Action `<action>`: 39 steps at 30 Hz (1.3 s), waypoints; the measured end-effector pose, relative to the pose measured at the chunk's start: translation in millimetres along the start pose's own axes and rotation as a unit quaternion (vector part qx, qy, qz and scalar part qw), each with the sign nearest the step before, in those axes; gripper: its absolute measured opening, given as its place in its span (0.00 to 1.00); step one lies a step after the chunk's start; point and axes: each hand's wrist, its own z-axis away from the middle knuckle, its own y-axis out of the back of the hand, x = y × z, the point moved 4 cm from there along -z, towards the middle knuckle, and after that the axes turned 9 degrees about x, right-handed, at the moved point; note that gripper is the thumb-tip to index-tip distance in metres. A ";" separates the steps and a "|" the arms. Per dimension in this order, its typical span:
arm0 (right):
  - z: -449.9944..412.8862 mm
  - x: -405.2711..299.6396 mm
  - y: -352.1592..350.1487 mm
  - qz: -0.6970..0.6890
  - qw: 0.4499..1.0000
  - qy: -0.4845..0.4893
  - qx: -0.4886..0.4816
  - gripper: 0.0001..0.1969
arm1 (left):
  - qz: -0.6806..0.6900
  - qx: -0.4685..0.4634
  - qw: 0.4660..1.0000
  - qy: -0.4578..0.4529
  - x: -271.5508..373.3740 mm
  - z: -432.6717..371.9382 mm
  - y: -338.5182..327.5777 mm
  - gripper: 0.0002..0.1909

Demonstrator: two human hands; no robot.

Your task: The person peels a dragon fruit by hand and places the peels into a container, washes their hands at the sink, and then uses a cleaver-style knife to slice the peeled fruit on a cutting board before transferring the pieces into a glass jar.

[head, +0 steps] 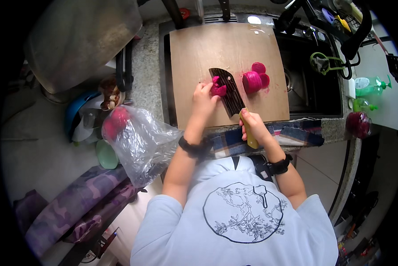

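Note:
My right hand [255,128] grips the yellow handle of a cleaver [232,89]. Its dark, streaked blade has a small hole near the tip and extends over a wooden cutting board [192,46]. Small cut magenta pieces [219,89] lie against the blade's left side, with the thumb and fingers of my left hand [204,96] around them. To the right of the blade sits a larger sliced chunk of the same magenta produce [251,82], apart from both hands. Two round slices [258,67] rest beside it. Reddish juice stains the wood there.
The board spans a dark sink [305,93]. A clear plastic bag [145,139] with pinkish-red round produce [116,121] stands left, near a pale green bowl [107,154]. Green pump bottles [368,86] and a jar of magenta contents [358,125] are right. A folded plaid cloth [295,133] lines the counter edge.

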 end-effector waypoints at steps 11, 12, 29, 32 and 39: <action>-3.6 2.5 3.2 -0.017 1.000 -0.012 -0.010 0.26 | 0.041 -0.003 0.999 0.023 -1.7 -3.0 4.2 0.27; -3.5 2.3 2.9 -0.021 1.000 -0.018 -0.013 0.25 | 0.049 -0.004 0.998 0.026 -2.3 -3.5 4.5 0.27; -7.4 8.6 3.4 -0.099 0.991 -0.063 -0.064 0.23 | 0.090 -0.044 0.994 0.034 5.1 -14.7 2.8 0.23; -6.9 10.0 4.0 -0.124 0.986 -0.088 -0.073 0.23 | 0.099 -0.045 0.994 0.032 5.6 -15.3 3.3 0.22; -8.1 11.5 5.1 -0.139 0.983 -0.097 -0.074 0.23 | 0.024 -0.017 1.000 -0.010 5.6 -13.6 14.4 0.22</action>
